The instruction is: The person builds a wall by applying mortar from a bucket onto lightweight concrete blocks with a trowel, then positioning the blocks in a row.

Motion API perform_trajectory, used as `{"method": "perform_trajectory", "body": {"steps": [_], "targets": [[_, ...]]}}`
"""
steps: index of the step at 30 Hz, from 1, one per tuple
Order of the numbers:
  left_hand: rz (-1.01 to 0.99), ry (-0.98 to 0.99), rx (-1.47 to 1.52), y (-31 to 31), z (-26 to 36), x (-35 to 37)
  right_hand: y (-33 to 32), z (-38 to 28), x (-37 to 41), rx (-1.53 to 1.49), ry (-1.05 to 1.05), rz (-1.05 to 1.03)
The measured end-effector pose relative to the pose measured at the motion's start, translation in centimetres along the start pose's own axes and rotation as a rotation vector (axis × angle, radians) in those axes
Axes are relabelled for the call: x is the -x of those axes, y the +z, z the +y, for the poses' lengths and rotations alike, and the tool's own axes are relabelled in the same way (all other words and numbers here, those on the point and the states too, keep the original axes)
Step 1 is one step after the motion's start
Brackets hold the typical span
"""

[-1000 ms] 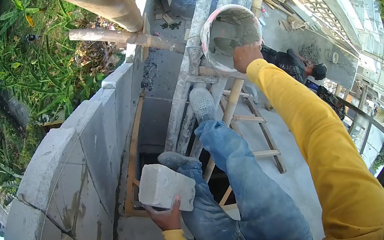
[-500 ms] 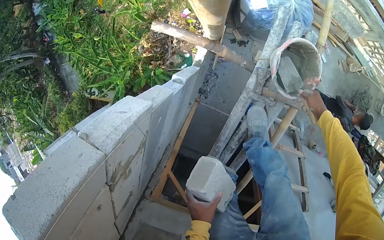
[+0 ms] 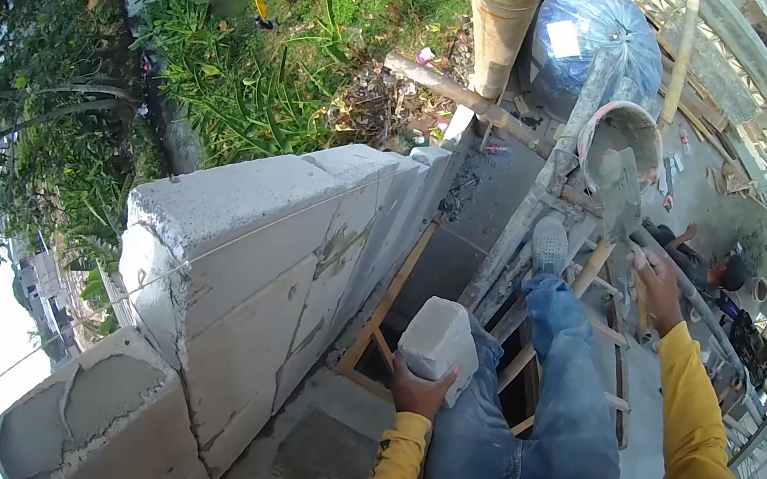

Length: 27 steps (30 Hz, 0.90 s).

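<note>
My left hand (image 3: 423, 387) grips a light grey block (image 3: 439, 342) from below, just above my left thigh. On the right, my right hand (image 3: 657, 287) is closed round the handle of a trowel (image 3: 619, 190), whose flat blade lies in front of the bucket's near side. The bucket (image 3: 644, 117) is smeared with mortar and stands beside the wooden poles. At the left rises a wall of pale blocks (image 3: 255, 261), with a string across its face. Grey mortar (image 3: 115, 391) covers the top of its lower, nearest block.
A bamboo pole (image 3: 517, 4) stands upright near a blue plastic-wrapped bundle (image 3: 594, 42). Wooden poles (image 3: 537, 188) and a ladder-like frame surround my legs. A person (image 3: 713, 270) is lower down at the right. Plants grow beyond the wall.
My view has swung left, showing more of the wall's near end. My right hand has drawn back from the bucket, and the trowel blade has come out over its rim. My left hand still holds the block.
</note>
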<state>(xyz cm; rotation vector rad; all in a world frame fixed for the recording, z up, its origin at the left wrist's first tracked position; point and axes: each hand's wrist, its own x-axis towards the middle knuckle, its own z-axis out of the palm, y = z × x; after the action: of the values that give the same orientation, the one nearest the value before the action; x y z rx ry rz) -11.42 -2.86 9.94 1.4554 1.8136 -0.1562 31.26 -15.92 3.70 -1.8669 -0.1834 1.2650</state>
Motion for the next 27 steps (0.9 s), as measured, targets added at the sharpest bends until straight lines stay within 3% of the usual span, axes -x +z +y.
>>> {"method": "perform_trajectory", "body": {"steps": [3, 7, 9, 12, 18, 21, 27], "targets": [[-0.011, 0.0, 0.033, -2.0, -1.2, 1.0, 4.4, -3.5, 5.5, 0.021, -0.18, -0.18], [0.016, -0.009, 0.027, -2.8, -4.4, 1.8, 11.4, -8.5, 12.4, 0.06, -0.269, -0.448], [0.032, -0.015, 0.055, -3.8, -4.9, 2.4, 15.0, -11.1, 14.8, 0.089, -0.467, -0.557], [0.084, -0.008, 0.074, -3.9, -7.5, 3.2, 20.7, -14.1, 18.1, 0.053, -0.736, -0.552], [0.071, -0.035, 0.158, -5.9, -6.6, 5.0, 28.9, -22.6, 21.3, 0.029, -0.845, -0.533], [0.074, -0.038, 0.193, -5.8, -7.4, 5.2, 33.1, -24.6, 21.2, -0.138, -1.059, -0.406], [0.077, -0.041, 0.221, -5.9, -8.1, 5.7, 35.0, -26.9, 21.8, -0.11, -1.288, -0.376]]}}
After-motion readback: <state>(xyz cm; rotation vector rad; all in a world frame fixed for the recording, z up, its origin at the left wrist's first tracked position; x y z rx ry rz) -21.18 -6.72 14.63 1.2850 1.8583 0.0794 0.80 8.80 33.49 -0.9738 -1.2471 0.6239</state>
